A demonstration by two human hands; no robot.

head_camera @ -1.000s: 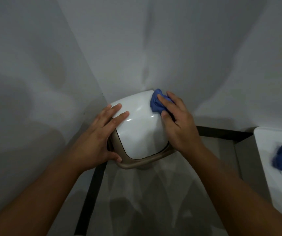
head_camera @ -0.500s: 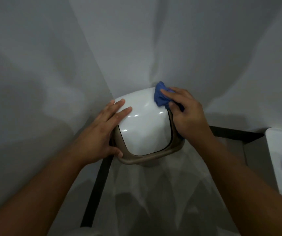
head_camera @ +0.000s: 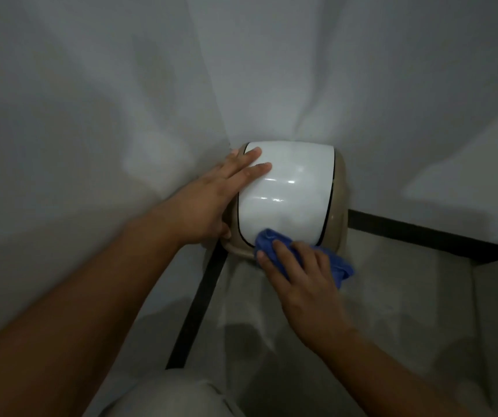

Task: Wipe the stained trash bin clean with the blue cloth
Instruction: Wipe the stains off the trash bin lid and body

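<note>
The trash bin (head_camera: 339, 194) stands in the corner of two white walls, seen from above: a glossy white swing lid (head_camera: 287, 188) in a beige rim. My left hand (head_camera: 211, 200) lies flat on the lid's left side, fingers spread and thumb on the rim. My right hand (head_camera: 299, 275) presses the crumpled blue cloth (head_camera: 336, 263) against the lid's near edge and the front rim. Part of the cloth is hidden under my fingers.
White walls close in behind and to the left of the bin. A black skirting strip (head_camera: 428, 236) runs along the wall base on the right and another (head_camera: 199, 302) on the left. Grey floor (head_camera: 392, 311) lies in front.
My right hand has brought the cloth from the lid's far right corner down to its near edge. The view has shifted, so the white surface at the right has left the frame.
</note>
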